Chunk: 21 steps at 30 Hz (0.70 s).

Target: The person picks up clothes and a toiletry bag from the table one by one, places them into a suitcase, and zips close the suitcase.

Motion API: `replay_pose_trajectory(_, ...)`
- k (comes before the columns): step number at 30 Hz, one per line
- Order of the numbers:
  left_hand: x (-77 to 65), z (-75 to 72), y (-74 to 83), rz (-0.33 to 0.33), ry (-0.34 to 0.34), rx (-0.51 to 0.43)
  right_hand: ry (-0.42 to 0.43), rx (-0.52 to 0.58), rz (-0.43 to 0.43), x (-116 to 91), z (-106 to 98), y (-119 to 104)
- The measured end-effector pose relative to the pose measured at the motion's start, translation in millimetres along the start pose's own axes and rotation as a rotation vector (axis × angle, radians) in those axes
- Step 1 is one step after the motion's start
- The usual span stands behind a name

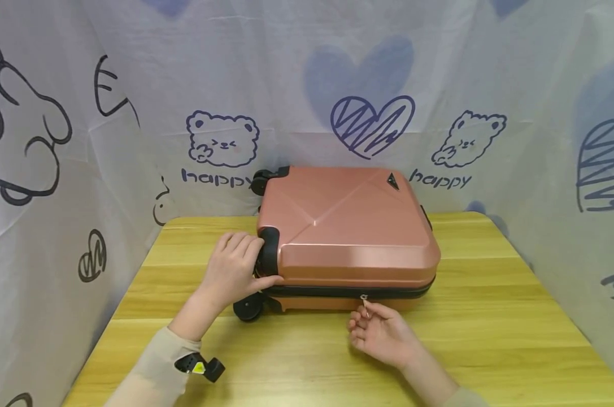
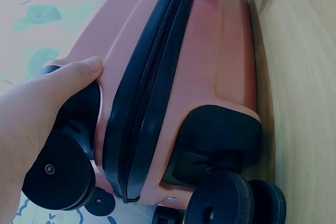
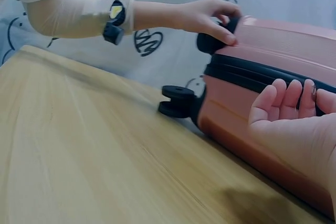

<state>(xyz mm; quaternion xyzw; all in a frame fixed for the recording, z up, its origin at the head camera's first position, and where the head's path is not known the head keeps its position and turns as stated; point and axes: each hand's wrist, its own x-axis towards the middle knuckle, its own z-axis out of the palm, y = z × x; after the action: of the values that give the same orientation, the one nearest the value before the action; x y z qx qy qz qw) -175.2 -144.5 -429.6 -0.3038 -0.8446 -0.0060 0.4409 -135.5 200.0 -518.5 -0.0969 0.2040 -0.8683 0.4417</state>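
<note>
A pink hard-shell suitcase (image 1: 347, 226) lies flat on the wooden table, its wheels toward the left. My left hand (image 1: 234, 263) grips its near left corner by the black corner guard (image 1: 270, 249), the thumb pressed on the pink shell. Below that hand sits a black wheel (image 1: 248, 308). Along the front side runs a black zipper (image 2: 144, 85), its teeth visible in the left wrist view. My right hand (image 1: 385, 336) pinches the small metal zipper pull (image 1: 365, 304) between thumb and forefinger, near the middle of the front side. Its other fingers are curled.
The wooden table (image 1: 490, 339) extends in front of the suitcase and to both sides. A white cloth (image 1: 286, 73) printed with bears and hearts hangs behind, close to the far wheel (image 1: 261, 182). A strapped wrist camera (image 1: 200, 366) is on the left forearm.
</note>
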Motion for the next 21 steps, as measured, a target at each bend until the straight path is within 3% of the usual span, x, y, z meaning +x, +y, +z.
replay_pose_trajectory(11, -3.0, 2.6, 1.0, -0.008, 0.022, -0.012, 0.036, -0.062, 0.048, 9.4, 2.2, 7.5)
replay_pose_trajectory(21, -2.4, 1.7, -0.8, -0.024, 0.034, -0.007, 0.044, -0.011, 0.05, 12.6, 2.3, 8.5)
